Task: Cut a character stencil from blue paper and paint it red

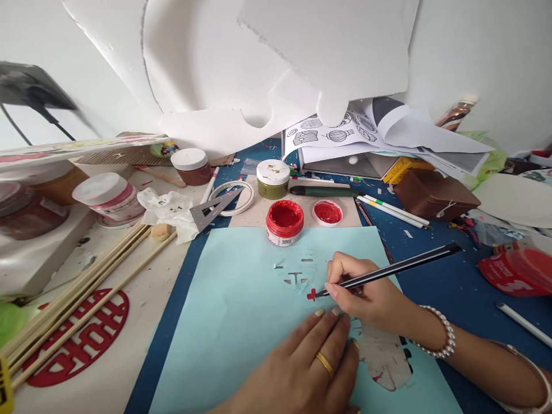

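My left hand (306, 362), with a gold ring, lies flat on a light blue sheet (224, 310), its fingers stretched out. Just above its fingertips, my right hand (362, 290) pinches a slim black pen (401, 265) with pale stripes. The pen's tip meets a small red patch (311, 294) on the sheet; I cannot tell whether this is paint or a loose piece. Small cut-outs (296, 279) show beside it. A larger rounded cut-out (386, 359) lies under my right wrist. At the sheet's top edge stands an uncapped jar of red paint (284, 236).
A red-smeared lid (327, 213) and a green paint jar (273, 190) stand behind the sheet. A tape roll (249, 198) and metal set square (211, 214) lie left of them. Wooden sticks (99, 261) cross a red cut-out disc (81, 345). A red tub (513, 273) sits at right.
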`<state>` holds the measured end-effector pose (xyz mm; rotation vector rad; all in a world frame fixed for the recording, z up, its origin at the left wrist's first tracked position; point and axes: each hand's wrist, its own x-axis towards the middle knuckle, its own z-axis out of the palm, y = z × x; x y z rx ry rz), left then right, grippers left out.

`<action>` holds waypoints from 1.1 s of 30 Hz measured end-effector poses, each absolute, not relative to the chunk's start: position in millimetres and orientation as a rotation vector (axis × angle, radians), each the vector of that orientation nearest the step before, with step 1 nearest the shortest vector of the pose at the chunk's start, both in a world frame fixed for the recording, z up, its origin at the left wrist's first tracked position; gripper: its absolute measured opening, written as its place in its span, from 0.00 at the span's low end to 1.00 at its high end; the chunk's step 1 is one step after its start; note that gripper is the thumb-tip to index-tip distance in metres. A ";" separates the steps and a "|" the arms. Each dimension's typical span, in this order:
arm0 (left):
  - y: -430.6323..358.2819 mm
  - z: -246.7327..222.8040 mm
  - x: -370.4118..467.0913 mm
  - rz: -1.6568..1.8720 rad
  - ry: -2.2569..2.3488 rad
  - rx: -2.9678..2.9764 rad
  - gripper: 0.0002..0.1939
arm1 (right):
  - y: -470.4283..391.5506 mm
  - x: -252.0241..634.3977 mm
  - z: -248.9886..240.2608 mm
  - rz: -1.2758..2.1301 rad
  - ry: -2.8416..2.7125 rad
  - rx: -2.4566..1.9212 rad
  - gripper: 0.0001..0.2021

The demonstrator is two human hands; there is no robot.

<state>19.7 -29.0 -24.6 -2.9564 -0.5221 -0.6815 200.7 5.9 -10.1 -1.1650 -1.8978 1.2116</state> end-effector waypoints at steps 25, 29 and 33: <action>-27.1 -23.2 21.8 -0.666 -0.506 -2.973 0.18 | 6.0 200.2 -9.3 1.213 -1.883 -1.170 0.07; -27.0 -23.5 20.9 -0.672 -0.505 -2.964 0.17 | 6.1 200.6 -10.6 1.174 -1.880 -1.175 0.07; -26.9 -25.7 21.4 -0.660 -0.495 -2.972 0.17 | 6.1 201.0 -11.1 1.176 -1.878 -1.174 0.07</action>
